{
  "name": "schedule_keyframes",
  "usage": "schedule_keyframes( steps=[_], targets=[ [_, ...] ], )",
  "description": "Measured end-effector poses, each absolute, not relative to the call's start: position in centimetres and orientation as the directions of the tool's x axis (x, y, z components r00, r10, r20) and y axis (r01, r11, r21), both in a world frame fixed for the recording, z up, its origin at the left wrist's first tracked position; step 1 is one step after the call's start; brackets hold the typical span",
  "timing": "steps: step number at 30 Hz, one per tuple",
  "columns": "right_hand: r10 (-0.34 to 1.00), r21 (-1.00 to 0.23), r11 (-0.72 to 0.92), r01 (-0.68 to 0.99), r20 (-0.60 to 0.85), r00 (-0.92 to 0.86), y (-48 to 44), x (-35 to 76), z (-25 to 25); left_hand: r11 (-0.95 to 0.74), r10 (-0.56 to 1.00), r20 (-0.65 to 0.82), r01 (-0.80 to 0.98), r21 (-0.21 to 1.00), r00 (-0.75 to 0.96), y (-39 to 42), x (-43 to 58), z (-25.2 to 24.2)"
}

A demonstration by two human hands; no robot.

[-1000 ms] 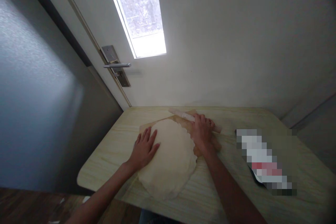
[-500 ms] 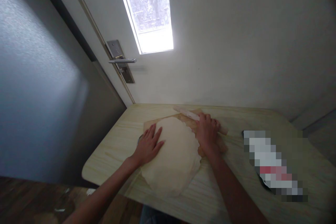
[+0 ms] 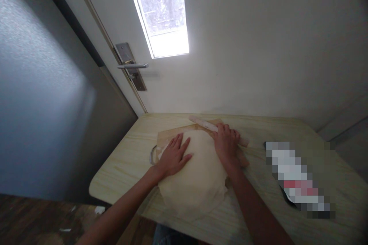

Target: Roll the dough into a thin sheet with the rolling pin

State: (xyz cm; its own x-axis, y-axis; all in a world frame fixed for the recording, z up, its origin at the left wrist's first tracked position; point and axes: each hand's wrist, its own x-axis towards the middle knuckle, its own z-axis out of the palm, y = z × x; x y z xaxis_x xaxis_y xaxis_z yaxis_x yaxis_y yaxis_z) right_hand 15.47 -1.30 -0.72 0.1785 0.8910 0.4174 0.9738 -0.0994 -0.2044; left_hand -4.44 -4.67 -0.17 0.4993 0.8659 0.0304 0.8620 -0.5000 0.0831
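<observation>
A wide, thin round of pale dough (image 3: pixel 198 180) lies over a wooden cutting board (image 3: pixel 168 134) and hangs past its near edge. My left hand (image 3: pixel 176 156) rests flat on the dough's left part, fingers stretched out. At the board's far right, my right hand (image 3: pixel 227 141) is wrapped round a floury rolling pin (image 3: pixel 202 123), which lies at a slant beyond the dough. A metal handle (image 3: pixel 152 155) shows at the board's left end. My right hand and forearm hide part of the dough's right edge.
The board lies on a light wood-grain table (image 3: pixel 123 160) with rounded corners, against a white door (image 3: pixel 244 46) with a metal lever handle (image 3: pixel 132 66). To the right lies a dark-edged, pixelated object (image 3: pixel 296 180). Scraps (image 3: pixel 99 209) lie on the floor at left.
My left hand has moved to the right, and the dough has shifted right with it, baring more of the board's left side and its metal handle. My right hand stays on the rolling pin.
</observation>
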Motion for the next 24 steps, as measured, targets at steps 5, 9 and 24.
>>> schedule_keyframes(
  steps=[5,9,24],
  targets=[
    [0.889,-0.199,-0.070,0.977,0.432,0.152,-1.2,15.7,-0.9,-0.487,0.874,0.041,0.869,0.092,0.485,-4.7,-3.8,-0.4],
    [0.893,-0.227,-0.024,0.974,0.433,0.123,-0.9,15.7,-1.1,-0.486,0.874,0.070,0.868,0.103,0.481,-4.8,-3.9,-0.6],
    [0.835,-0.212,0.455,0.865,0.440,-0.331,-2.2,15.1,-0.8,-0.399,0.878,0.345,0.904,0.150,0.331,-5.6,-4.1,-0.3]
  ],
)
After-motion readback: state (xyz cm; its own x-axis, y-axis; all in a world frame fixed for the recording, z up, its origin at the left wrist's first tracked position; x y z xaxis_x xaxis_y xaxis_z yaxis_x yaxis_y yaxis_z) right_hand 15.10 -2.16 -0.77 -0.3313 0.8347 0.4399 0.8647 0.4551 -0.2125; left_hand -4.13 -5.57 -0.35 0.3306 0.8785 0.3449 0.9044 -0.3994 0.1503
